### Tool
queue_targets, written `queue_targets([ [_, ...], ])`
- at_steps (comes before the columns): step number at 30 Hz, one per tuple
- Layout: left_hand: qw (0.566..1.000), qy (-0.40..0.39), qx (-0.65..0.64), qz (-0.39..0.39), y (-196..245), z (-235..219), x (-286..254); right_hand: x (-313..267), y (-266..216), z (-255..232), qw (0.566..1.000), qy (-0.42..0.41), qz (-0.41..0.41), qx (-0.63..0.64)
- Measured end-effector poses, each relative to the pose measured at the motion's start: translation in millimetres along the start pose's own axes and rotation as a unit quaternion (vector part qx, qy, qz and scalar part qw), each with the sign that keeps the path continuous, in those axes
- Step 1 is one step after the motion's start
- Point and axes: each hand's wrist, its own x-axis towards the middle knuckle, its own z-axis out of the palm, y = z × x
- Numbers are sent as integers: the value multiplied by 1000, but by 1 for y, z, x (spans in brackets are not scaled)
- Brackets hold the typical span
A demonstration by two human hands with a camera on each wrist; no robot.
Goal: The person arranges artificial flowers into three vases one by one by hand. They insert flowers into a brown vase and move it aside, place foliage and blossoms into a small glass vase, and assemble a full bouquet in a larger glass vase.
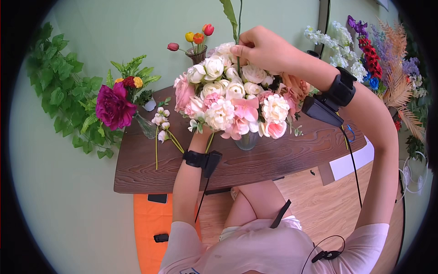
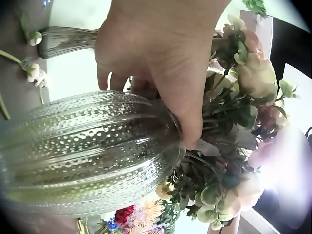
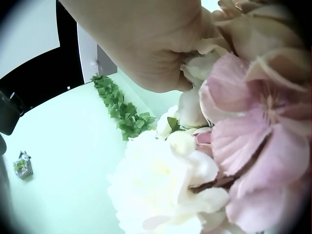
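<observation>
My right hand [image 1: 263, 48] pinches a green stem [image 1: 238, 29] at the back of a full bouquet [image 1: 235, 90] of white, cream and pink flowers. The stem rises upright above the fingers and bears a long green leaf [image 1: 229, 17]. In the left wrist view, my left hand [image 2: 156, 53] grips the neck of a dimpled, ribbed glass vase [image 2: 92, 151], thumb at the rim and fingers behind it. The bouquet hides most of that hand in the head view. Pale blossoms [image 3: 163, 180] fill much of the right wrist view, and the right fingertips are hidden behind petals there.
The dark wooden table [image 1: 269, 160] also bears loose white-flowered stems [image 1: 162, 119], a vase with a purple bloom [image 1: 115, 106] at left and a small vase of tulips [image 1: 197, 52] behind. Ivy [image 1: 64, 82] hangs at left. More flowers [image 1: 374, 59] stand at right.
</observation>
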Motion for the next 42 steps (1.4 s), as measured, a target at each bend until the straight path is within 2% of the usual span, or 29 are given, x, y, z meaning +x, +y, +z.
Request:
queue_targets([
  [8,994,-34,-90,-42,-27,12,-2,-4,-6,-5,995,-62,-47,-57],
  [12,988,-49,-133,-59,-35,16,-8,-3,-2,-3,995,-50,-62,-57],
  [15,983,-59,-161,-68,-43,16,-7,-3,-3,-2,997,-53,-39,-44],
  [18,979,-64,-180,-75,-39,14,-6,2,5,0,996,-22,-43,-74],
  [20,945,-149,-157,-247,-3,-2,4,7,12,0,1000,0,-7,-7],
  [21,943,-156,-148,-253,13,-8,8,9,11,-3,999,8,-12,-35],
  [22,943,-155,-148,-253,20,-11,10,11,11,-4,999,8,-13,-35],
  [24,967,-148,-96,-185,28,-12,12,16,13,-8,998,32,-2,-47],
  [27,967,-134,-131,-173,21,-9,12,23,19,-9,998,57,5,-3],
  [30,948,-107,-204,-218,-13,3,2,24,16,-14,996,68,21,49],
  [31,948,-108,-204,-219,-10,2,5,26,20,-13,996,68,22,49],
  [33,926,-169,-202,-269,-4,-1,10,33,31,-11,994,64,56,68],
  [34,926,-169,-203,-270,-5,-2,9,34,32,-13,994,63,56,68],
  [36,943,-171,-207,-197,-8,-5,7,37,31,-16,992,86,83,35],
  [37,943,-170,-206,-198,-9,-4,6,38,31,-15,992,85,82,35],
  [39,934,-188,-154,-263,-11,-1,6,38,31,-15,993,73,82,40],
  [40,934,-188,-154,-263,-14,1,4,35,26,-15,993,73,82,39],
  [42,951,-99,-239,-171,-18,4,0,27,16,-12,996,25,54,70],
])
